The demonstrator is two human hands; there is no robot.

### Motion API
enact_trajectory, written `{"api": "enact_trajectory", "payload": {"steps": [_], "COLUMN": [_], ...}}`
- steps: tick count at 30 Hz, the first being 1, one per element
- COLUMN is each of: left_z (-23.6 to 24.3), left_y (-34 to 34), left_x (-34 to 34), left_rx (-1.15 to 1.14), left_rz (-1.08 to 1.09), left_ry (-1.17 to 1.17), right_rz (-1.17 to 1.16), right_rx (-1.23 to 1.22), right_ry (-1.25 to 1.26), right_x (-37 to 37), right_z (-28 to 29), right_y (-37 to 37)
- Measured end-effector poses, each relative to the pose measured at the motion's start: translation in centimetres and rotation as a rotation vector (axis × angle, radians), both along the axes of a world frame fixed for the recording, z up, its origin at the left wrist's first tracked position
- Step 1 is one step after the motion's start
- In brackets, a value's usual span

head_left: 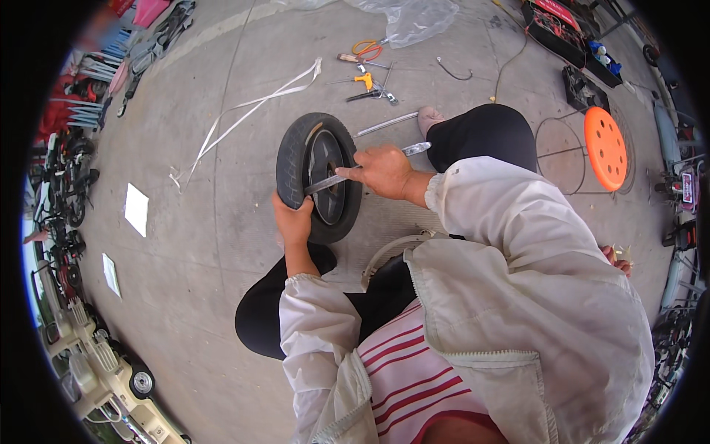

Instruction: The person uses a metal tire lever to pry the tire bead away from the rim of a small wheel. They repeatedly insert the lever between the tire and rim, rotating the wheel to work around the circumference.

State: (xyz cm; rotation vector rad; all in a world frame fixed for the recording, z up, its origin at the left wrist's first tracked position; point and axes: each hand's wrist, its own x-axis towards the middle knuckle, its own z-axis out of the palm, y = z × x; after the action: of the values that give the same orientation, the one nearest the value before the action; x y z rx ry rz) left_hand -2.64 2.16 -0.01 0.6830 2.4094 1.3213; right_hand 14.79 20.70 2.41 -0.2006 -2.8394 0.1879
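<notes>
A small wheel with a black tyre [293, 159] and a dark hub [325, 166] stands upright on the floor before me. My left hand [294, 220] is closed round the near left side of the tyre, thumb toward the rim. In my right hand [382, 172] is a metal tyre lever [322, 183], its flat end at the gap between tyre and rim. The lever's other end sticks out beyond my right wrist. How deep the tip sits under the tyre is hidden. A second metal bar [386, 124] lies on the floor just beyond the wheel.
Pliers, a screwdriver and orange-handled scissors [367, 49] lie ahead. A white strap [244, 111] stretches along the floor at far left. An orange-topped stool [606, 149] and an open toolbox [555, 33] are on the right. Vehicles line the left edge, with a cream one [111, 362] nearest.
</notes>
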Motion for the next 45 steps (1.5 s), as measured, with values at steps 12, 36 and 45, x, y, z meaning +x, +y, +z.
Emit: {"api": "enact_trajectory", "payload": {"steps": [12,36,45], "left_z": [-0.3,0.2,0.4], "left_y": [-0.3,-0.2,-0.4], "left_x": [-0.2,-0.3,-0.2], "left_rx": [0.025,-0.007,-0.018], "left_rz": [-0.020,-0.014,0.019], "left_ry": [-0.033,-0.069,-0.107], "right_rz": [-0.041,-0.091,-0.144], "right_rx": [-0.084,-0.312,-0.773], "right_ry": [0.034,0.055,-0.098], "right_x": [0.4,0.4,0.3], "right_z": [-1.8,-3.6,-5.6], "right_y": [-0.8,-1.4,-2.9]}}
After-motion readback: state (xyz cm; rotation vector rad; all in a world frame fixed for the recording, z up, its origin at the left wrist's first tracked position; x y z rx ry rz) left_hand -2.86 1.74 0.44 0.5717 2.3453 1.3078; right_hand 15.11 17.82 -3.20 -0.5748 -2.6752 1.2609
